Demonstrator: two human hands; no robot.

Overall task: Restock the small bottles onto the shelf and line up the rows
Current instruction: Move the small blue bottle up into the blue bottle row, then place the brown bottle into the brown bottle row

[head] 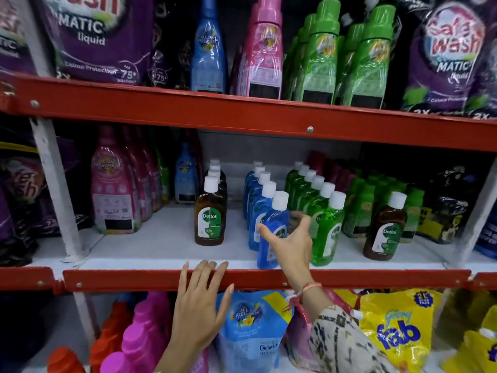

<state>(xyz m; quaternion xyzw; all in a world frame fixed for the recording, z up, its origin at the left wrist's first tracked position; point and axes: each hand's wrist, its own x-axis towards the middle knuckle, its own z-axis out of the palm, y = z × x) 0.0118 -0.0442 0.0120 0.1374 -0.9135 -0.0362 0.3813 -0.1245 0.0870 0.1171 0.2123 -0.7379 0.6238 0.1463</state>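
Small white-capped bottles stand in rows running front to back on the white middle shelf [161, 243]: a brown row [209, 216] on the left, a blue row [258, 189] in the middle and a green row [326, 232] beside it. One lone brown bottle [384, 230] stands further right. My right hand [290, 243] wraps the front blue bottle [277, 216] at the shelf's front edge, with the thumb on its left and the fingers between it and the green row. My left hand [199, 305] rests on the red shelf lip [134, 279], fingers apart, holding nothing.
Large pink and blue bottles [113, 189] fill the shelf's left side, with green bottles and dark pouches at the right. Tall bottles and purple pouches [91, 36] stand on the shelf above. Below are pink and orange bottles, a blue pouch [250, 324] and yellow pouches [398, 332].
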